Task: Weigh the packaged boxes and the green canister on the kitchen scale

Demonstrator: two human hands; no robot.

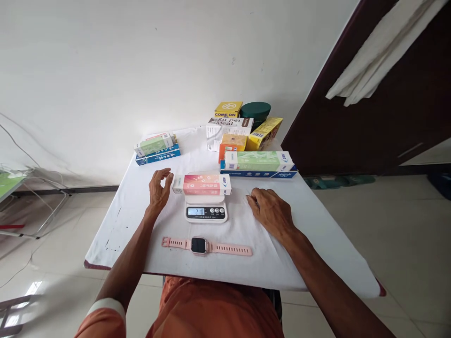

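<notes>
A pink and white toothpaste-style carton [202, 184] lies across the top of a small white digital scale [206, 213], whose display reads 218. Just off the carton's left end is my left hand [160, 188], fingers loosely bent, thumb apart from them, nothing held. My right hand [271, 211] rests on the cloth to the right of the scale, apart from it. Its fingers curl under, and whatever they may hold is hidden. In front of the scale a pink smartwatch [199, 245] lies flat with its strap stretched out.
Green and blue cartons [158, 152] are stacked at the back left. More cartons [259, 162] lie at the back right, before a white box [229, 129], yellow boxes [266, 134] and a dark green tub [255, 110]. The white-clothed table [282, 267] meets a wall behind.
</notes>
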